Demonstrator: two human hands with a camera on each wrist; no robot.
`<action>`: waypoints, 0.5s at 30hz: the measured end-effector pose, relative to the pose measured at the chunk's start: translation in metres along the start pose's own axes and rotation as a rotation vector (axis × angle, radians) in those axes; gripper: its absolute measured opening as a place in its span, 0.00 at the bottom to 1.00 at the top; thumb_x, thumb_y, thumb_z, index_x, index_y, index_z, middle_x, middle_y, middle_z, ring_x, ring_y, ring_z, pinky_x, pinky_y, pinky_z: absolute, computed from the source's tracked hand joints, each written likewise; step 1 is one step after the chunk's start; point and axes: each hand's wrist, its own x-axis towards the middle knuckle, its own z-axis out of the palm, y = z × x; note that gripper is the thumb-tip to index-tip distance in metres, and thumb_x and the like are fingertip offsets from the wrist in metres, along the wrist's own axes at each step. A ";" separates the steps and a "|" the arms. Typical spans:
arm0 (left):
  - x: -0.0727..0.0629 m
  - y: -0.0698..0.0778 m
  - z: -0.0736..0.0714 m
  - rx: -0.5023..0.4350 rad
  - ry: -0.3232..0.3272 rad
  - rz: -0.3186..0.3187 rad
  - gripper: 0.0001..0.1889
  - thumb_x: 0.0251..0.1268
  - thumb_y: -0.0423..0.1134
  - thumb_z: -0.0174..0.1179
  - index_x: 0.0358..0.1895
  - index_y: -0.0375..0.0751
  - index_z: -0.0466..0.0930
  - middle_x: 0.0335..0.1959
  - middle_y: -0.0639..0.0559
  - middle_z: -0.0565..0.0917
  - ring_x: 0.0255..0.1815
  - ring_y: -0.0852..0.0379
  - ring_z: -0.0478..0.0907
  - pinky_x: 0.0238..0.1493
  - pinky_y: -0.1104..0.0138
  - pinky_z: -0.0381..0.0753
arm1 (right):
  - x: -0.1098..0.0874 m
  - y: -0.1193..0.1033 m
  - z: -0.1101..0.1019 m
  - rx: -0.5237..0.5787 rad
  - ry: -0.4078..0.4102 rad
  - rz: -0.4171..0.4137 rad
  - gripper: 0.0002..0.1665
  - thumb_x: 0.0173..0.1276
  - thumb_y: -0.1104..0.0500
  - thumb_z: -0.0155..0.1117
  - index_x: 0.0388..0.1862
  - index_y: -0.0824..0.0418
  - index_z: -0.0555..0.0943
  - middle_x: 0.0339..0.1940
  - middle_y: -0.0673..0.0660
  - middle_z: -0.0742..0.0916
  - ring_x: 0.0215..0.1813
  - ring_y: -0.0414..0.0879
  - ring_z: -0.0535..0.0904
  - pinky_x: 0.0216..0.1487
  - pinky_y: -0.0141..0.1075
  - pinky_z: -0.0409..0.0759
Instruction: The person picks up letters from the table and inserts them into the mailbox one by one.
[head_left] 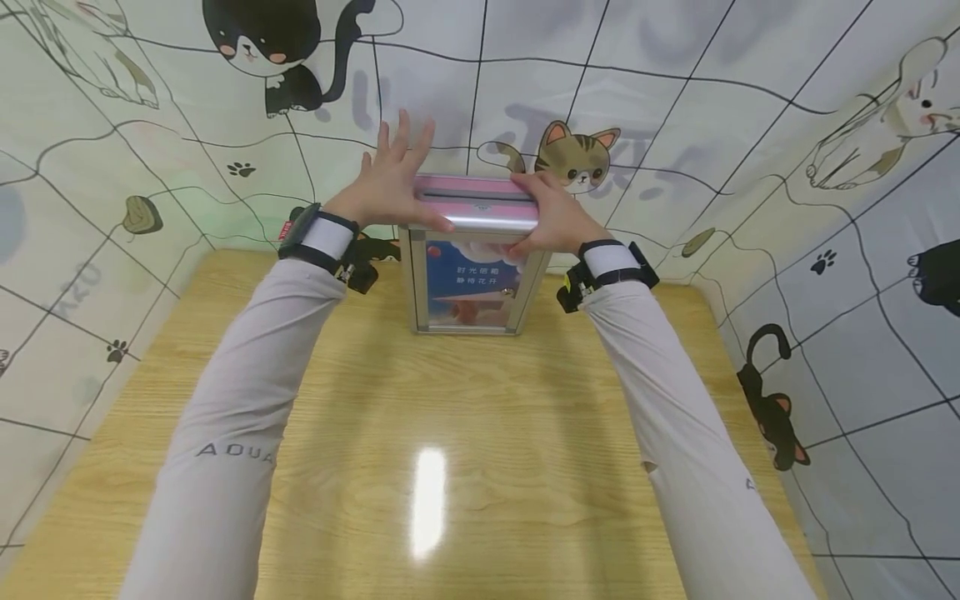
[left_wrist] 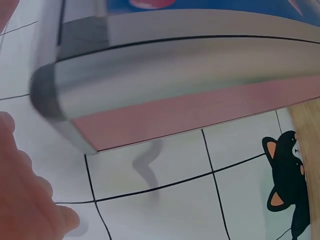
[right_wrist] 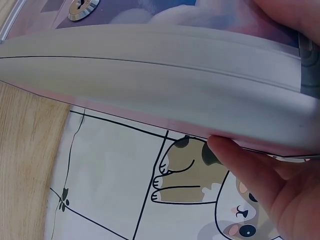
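A pink and silver letter box (head_left: pixel 472 279) stands upright at the back of the table, with a slot along its top and a blue printed front. My left hand (head_left: pixel 393 179) is at its upper left corner. Its fingers are straight and spread, pointing up, while the thumb lies at the top front edge. At the upper right corner my right hand (head_left: pixel 555 212) grips the box, fingers over the top and thumb at the front. The right wrist view shows a round keyhole lock (right_wrist: pixel 82 9) on the front and my right fingers (right_wrist: pixel 260 175) against the pink side.
The wooden table (head_left: pixel 480 417) carries a bright light reflection near its middle. White cloth walls (head_left: pixel 480 92) with black grid lines and printed cats enclose the back and both sides. The box stands close to the back wall.
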 end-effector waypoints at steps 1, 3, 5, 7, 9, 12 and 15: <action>0.001 0.000 0.003 0.029 -0.009 0.000 0.67 0.35 0.71 0.62 0.69 0.55 0.20 0.67 0.49 0.14 0.66 0.44 0.11 0.62 0.37 0.28 | 0.000 0.000 0.001 0.000 -0.002 -0.002 0.68 0.30 0.55 0.79 0.72 0.53 0.52 0.66 0.58 0.61 0.59 0.55 0.64 0.60 0.50 0.64; 0.003 0.000 0.008 0.081 -0.025 0.004 0.67 0.34 0.72 0.60 0.70 0.54 0.21 0.67 0.48 0.15 0.66 0.43 0.11 0.62 0.37 0.29 | 0.001 0.001 0.002 -0.002 -0.005 -0.004 0.68 0.30 0.54 0.79 0.72 0.53 0.52 0.66 0.58 0.61 0.59 0.55 0.64 0.60 0.50 0.64; 0.004 0.001 0.014 0.123 -0.034 0.008 0.66 0.34 0.74 0.59 0.70 0.53 0.22 0.68 0.47 0.17 0.66 0.43 0.12 0.62 0.37 0.29 | 0.001 0.002 0.002 -0.003 -0.008 -0.005 0.69 0.30 0.54 0.79 0.72 0.53 0.51 0.66 0.58 0.61 0.59 0.55 0.64 0.60 0.51 0.64; 0.006 0.003 0.018 0.153 -0.039 0.010 0.66 0.33 0.75 0.58 0.71 0.53 0.24 0.69 0.47 0.18 0.67 0.42 0.13 0.62 0.37 0.30 | 0.001 0.003 0.001 -0.006 -0.013 -0.004 0.69 0.30 0.54 0.79 0.72 0.53 0.51 0.66 0.58 0.60 0.59 0.56 0.64 0.60 0.51 0.64; 0.010 0.005 0.021 0.176 -0.041 0.003 0.65 0.34 0.75 0.57 0.71 0.53 0.26 0.69 0.46 0.19 0.67 0.42 0.15 0.62 0.37 0.30 | 0.001 0.004 -0.001 -0.015 -0.027 0.000 0.69 0.31 0.53 0.79 0.72 0.52 0.50 0.68 0.58 0.58 0.60 0.56 0.63 0.60 0.52 0.64; 0.019 0.008 0.023 0.201 -0.050 -0.024 0.64 0.34 0.76 0.56 0.71 0.53 0.26 0.70 0.47 0.20 0.68 0.42 0.16 0.63 0.38 0.30 | 0.003 0.008 -0.009 -0.078 -0.070 0.017 0.70 0.34 0.50 0.78 0.73 0.50 0.46 0.72 0.59 0.51 0.64 0.60 0.59 0.60 0.54 0.62; 0.030 0.011 0.024 0.221 -0.055 -0.056 0.64 0.34 0.76 0.54 0.71 0.54 0.26 0.70 0.48 0.21 0.69 0.43 0.17 0.63 0.39 0.30 | 0.008 0.010 -0.019 -0.215 -0.130 0.044 0.71 0.36 0.41 0.75 0.73 0.48 0.42 0.74 0.60 0.42 0.71 0.63 0.45 0.63 0.61 0.52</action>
